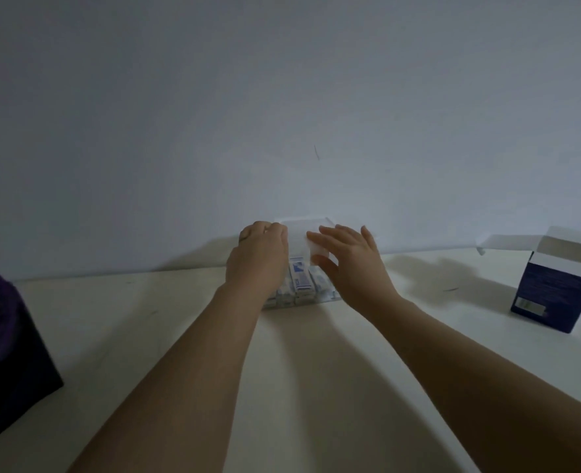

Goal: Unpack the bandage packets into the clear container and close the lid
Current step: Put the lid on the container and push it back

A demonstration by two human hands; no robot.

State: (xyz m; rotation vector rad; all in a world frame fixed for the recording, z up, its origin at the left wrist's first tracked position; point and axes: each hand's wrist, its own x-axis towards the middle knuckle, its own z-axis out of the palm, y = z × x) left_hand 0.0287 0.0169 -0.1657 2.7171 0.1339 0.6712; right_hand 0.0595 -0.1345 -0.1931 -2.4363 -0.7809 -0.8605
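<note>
A clear container point(299, 300) sits on the white table against the wall, filled with several white-and-blue bandage packets point(300, 279). Its clear lid point(304, 233) stands raised at the back, tilted over the packets. My left hand point(260, 257) has its fingers curled on the lid's left edge. My right hand point(349, 259) lies with straight, spread fingers on the lid's right part, thumb below its front edge. The container's sides are mostly hidden by both hands.
An open dark blue cardboard box point(552, 288) stands upright at the right of the table point(316, 353), flaps up, inside looking white and bare. A dark purple bag or bin point(5, 346) sits at the left edge. A plain wall rises right behind the container.
</note>
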